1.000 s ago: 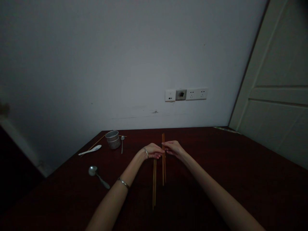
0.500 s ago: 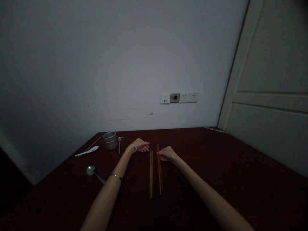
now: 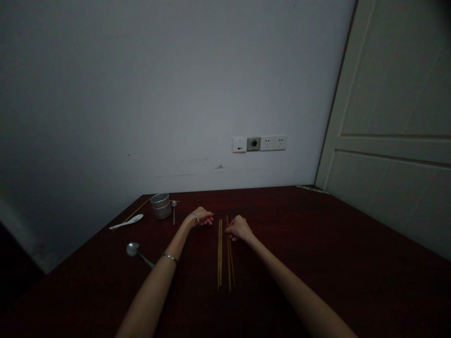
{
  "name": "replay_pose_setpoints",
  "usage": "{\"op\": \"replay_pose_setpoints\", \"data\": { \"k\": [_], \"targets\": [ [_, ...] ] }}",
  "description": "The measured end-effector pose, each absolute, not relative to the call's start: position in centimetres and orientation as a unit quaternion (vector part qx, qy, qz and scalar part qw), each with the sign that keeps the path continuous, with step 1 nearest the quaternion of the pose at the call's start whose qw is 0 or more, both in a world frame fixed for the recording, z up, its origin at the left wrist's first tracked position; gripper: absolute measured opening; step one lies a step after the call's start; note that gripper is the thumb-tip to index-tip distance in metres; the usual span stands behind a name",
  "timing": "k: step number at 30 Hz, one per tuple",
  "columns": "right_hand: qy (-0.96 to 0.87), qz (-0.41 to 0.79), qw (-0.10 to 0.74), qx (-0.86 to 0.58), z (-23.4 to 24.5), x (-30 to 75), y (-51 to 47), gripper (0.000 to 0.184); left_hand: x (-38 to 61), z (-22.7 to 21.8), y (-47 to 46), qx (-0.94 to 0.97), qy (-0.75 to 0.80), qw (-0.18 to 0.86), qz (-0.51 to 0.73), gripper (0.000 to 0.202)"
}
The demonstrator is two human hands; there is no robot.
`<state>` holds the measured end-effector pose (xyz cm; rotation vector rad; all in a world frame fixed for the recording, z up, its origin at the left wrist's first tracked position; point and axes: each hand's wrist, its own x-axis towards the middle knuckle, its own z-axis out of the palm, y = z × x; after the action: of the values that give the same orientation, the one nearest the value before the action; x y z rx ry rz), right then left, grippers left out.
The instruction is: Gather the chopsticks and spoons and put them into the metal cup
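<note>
Two pale wooden chopsticks (image 3: 219,253) lie side by side on the dark red table (image 3: 299,244), their long axis pointing away from me. To their right, my right hand (image 3: 240,228) pinches the far part of a second, darker pair of chopsticks (image 3: 229,263), whose near ends spread slightly apart. My left hand (image 3: 203,216) rests left of the pale pair, fingers loosely bent and apart, holding nothing. Its fingertips do not touch the chopsticks. The right fingers partly hide the darker pair.
On the left are a metal ladle-like spoon (image 3: 133,249), a white spoon (image 3: 132,220), a grey metal cup (image 3: 162,209) and a small spoon (image 3: 174,213). Another chopstick (image 3: 143,205) lies beside the cup. A wall with sockets (image 3: 269,143) rises behind; a door (image 3: 387,164) stands right.
My right hand has shifted slightly nearer and left with the darker chopsticks, bringing them closer to the pale pair. My left hand has drawn slightly left, its fingers more bent.
</note>
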<state>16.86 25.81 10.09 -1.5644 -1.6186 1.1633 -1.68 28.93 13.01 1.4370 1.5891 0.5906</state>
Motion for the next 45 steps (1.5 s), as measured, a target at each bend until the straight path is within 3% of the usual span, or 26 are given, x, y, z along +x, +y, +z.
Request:
{"op": "replay_pose_setpoints", "data": {
  "k": [17, 45],
  "targets": [
    [-0.743, 0.221, 0.241, -0.585, 10.3, 17.3, 25.1, 0.019, -1.3, 13.2, 28.6, 0.57, 0.651, 0.446, 0.229, 0.027],
    [-0.715, 0.361, 0.259, -0.541, 9.6, 17.1, 25.2, 0.02, -1.2, 12.5, 29.0, 0.56, 0.647, 0.474, 0.208, 0.025]
  ]
}}
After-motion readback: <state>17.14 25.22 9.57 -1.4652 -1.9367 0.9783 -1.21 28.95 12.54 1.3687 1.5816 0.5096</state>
